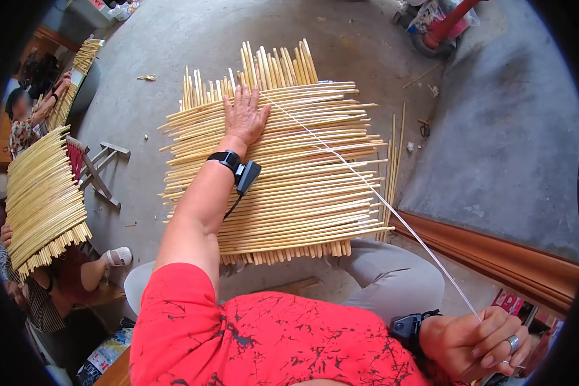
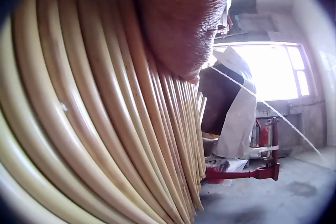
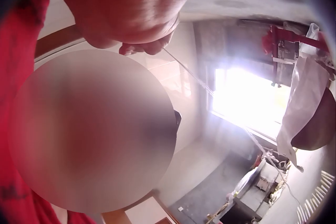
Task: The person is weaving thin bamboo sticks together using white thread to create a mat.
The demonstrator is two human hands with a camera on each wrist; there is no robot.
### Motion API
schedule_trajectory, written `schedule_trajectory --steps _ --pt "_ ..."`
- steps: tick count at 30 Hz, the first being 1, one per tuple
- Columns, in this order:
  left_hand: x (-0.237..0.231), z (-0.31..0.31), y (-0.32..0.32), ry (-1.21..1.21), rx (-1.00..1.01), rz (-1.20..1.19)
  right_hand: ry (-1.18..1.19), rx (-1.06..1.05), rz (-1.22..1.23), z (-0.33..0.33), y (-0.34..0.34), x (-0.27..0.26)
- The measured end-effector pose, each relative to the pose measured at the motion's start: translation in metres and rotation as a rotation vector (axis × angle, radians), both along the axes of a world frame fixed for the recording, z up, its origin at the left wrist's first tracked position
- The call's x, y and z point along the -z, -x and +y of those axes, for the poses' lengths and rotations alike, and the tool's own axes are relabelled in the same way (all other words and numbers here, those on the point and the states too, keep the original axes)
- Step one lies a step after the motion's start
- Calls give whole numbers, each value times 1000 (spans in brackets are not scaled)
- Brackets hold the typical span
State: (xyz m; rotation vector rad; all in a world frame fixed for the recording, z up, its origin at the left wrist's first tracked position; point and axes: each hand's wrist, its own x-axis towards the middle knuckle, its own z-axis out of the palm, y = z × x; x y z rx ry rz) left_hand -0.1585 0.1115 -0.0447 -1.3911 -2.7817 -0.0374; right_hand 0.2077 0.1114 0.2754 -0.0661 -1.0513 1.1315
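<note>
A mat of pale, straight reed-like sticks point(image 1: 283, 186), laid side by side, rests over the person's knees in the head view. Its upper layer runs crosswise over sticks that point away at the far edge. My left hand point(image 1: 244, 117) lies flat near that far edge, fingers spread and pressing on the sticks. From beside its fingertips a white string point(image 1: 392, 210) stretches taut to the lower right. There my right hand point(image 1: 486, 341) grips the string with curled fingers, and a thin pointed end, like a needle's, shows below them. The right wrist view also shows this string point(image 3: 190, 73) leaving the fingers.
Loose sticks point(image 1: 395, 154) lie on the floor right of the mat, with black-handled scissors point(image 1: 424, 128) nearby. A wooden door sill point(image 1: 489, 257) runs along the right. At left, another person holds a similar stick mat point(image 1: 45, 199) near a folding stool point(image 1: 103, 167).
</note>
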Motion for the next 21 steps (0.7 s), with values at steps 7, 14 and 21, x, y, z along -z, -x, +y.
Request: schedule_trajectory --steps 7,14,21 --pt "2 0 1 -27 19 14 -49 77 -28 -3 2 2" --pt "-3 1 1 -14 30 51 151 -53 -53 14 5 24" --pt "-6 -6 25 -194 81 51 210 75 -326 32 10 52"
